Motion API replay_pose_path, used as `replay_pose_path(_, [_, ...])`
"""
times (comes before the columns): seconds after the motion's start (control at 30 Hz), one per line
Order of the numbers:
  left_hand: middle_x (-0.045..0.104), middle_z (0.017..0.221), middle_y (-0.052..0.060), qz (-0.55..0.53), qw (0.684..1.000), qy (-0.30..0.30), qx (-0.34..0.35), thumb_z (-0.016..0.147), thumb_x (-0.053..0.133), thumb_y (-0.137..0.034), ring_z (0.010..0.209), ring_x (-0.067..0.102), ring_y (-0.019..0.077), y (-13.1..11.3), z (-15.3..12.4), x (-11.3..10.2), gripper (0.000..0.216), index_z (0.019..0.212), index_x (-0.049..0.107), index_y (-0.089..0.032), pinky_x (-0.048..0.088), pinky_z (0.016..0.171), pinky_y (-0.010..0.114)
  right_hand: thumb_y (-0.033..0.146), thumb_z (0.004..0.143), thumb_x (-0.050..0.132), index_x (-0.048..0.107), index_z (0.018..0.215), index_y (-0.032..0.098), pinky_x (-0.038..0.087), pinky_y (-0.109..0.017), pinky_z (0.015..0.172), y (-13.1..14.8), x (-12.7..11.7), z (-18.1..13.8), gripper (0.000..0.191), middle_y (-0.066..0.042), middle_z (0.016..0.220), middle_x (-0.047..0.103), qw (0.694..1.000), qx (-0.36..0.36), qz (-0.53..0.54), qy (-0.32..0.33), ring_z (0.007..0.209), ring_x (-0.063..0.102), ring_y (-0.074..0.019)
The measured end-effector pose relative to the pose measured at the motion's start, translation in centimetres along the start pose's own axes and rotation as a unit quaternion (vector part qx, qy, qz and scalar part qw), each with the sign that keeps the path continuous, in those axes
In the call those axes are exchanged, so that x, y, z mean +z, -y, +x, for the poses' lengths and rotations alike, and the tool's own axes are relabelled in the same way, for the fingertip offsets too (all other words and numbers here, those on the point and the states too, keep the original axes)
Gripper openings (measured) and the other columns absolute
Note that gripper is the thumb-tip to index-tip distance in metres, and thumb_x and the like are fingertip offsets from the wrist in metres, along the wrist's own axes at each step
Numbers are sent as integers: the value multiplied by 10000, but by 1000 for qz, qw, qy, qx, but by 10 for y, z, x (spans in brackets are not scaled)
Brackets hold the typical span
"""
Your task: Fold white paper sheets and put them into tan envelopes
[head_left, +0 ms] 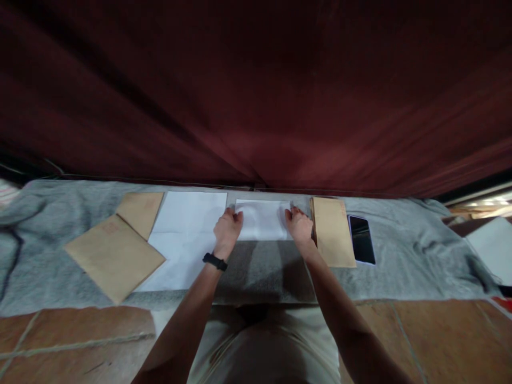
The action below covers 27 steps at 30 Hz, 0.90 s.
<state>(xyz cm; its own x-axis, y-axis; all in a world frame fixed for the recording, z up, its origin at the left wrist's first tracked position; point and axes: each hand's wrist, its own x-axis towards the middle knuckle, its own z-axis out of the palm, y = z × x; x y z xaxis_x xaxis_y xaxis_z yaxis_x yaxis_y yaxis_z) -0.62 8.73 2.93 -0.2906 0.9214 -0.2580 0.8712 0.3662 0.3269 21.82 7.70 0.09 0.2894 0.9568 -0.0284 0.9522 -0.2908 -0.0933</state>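
A folded sheet of white paper (262, 224) lies crosswise on the grey cloth in front of me. My left hand (229, 228) grips its left edge, thumb on top and fingers curled toward the far corner. At the opposite edge my right hand (299, 224) pinches the paper the same way. Left of my left hand lie larger white sheets (192, 218) with a crease across them. Just right of my right hand is a stack of brown envelopes (334, 234).
Two groups of brown envelopes (116, 256) overlap the white sheets at the left. A dark-screened phone (362, 240) lies beyond the right stack. The grey cloth (416, 250) covers a narrow surface, with a dark red curtain (256, 106) behind it. Tiled floor (80, 341) shows below.
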Motion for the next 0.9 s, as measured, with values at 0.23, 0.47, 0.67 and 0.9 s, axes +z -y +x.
replay_pose_path(0.23, [770,1041,123,13,1000,-15,3,1012,442,-469,1027,732,286,-5,-1,0,374,1191,631,-201,533,825,350,420,1073,401,689,1183,146,529,-293,796,0,0,3,412,-166,1012,767,1000,-4,-1,0,906,756,-238])
replay_pose_path(0.47, [762,966,151,65,995,-80,19,1025,391,-447,954,747,297,-9,-4,8,401,1200,607,-159,540,798,364,443,1078,375,663,1187,160,522,-288,755,1,7,6,419,-152,1063,749,1000,4,-13,-25,879,749,-228])
replay_pose_path(0.67, [757,943,161,91,989,-113,41,1031,357,-440,924,751,286,-7,-3,18,424,1217,592,-140,538,789,348,450,1072,405,627,1177,154,507,-295,703,1,11,8,385,-151,1070,732,999,11,-5,-41,809,732,-219])
replay_pose_path(0.9, [759,916,159,100,988,-107,43,1032,347,-414,905,756,295,-9,-5,14,412,1222,587,-137,544,772,355,396,1053,444,583,1297,128,494,-411,886,4,10,-5,388,-187,1171,682,992,-19,39,-119,1016,664,-287])
